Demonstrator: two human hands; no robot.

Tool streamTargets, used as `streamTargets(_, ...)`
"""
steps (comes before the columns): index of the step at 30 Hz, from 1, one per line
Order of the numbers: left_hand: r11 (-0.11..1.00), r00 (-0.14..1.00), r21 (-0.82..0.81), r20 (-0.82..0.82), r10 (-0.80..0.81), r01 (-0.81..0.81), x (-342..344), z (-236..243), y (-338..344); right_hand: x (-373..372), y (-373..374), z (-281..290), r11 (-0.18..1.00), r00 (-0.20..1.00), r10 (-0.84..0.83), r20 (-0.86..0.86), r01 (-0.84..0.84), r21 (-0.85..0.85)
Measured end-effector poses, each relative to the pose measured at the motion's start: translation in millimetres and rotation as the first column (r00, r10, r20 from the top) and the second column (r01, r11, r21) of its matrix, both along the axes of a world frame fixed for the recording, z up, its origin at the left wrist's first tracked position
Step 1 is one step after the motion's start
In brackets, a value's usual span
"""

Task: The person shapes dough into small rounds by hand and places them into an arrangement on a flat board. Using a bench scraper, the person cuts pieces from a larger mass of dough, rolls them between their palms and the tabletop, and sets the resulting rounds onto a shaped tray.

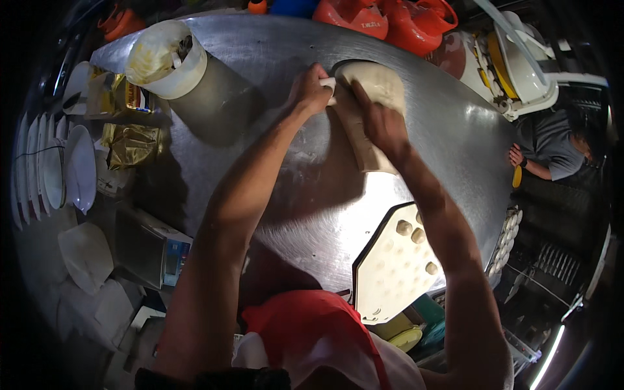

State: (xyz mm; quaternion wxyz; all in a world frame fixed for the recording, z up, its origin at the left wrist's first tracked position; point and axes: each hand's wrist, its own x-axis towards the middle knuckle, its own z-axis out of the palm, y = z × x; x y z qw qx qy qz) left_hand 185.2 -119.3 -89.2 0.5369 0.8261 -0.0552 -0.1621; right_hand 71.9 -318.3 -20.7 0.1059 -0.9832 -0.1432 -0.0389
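On the metal table lies a large slab of pale dough (383, 83), long and thick, its near end narrower. My right hand (385, 127) rests on top of the dough, with the index finger stretched out toward its left edge. Just left of the slab, my left hand (312, 94) is closed on a small white piece (330, 84); fingers hide part of it, and I cannot tell its kind. Nearer to me, a cream dimpled plate (390, 279) with a dark edge carries several small dough balls (418, 235), partly behind my right forearm.
A white bucket (188, 77) with a utensil inside stands far left, beside gold wrappers (133, 144) and stacked white dishes (79, 166). A scale (153, 250) is at the near left. Orange-red containers (416, 26) line the far edge. Another person (556, 146) is at the right.
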Motion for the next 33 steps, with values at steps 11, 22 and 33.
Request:
streamTargets(11, 0.848, 0.954, 0.529, 0.273, -0.124, -0.041, -147.0, 49.9, 115.3, -169.1, -26.5, 67.4, 0.846, 0.892, -0.392, -0.226, 0.446, 0.293)
streamTargets(22, 0.724, 0.721, 0.631, 0.360, -0.592, 0.279, -104.9, 18.9, 52.1, -58.6, 11.5, 50.3, 0.930, 0.985, -0.143, -0.097, 0.167, 0.326)
streamTargets(33, 0.818, 0.860, 0.498, 0.240, -0.451, 0.290, -223.6, 115.6, 189.2, -160.8, 84.3, 0.5, 0.970, 0.984, 0.030, -0.175, 0.014, 0.244)
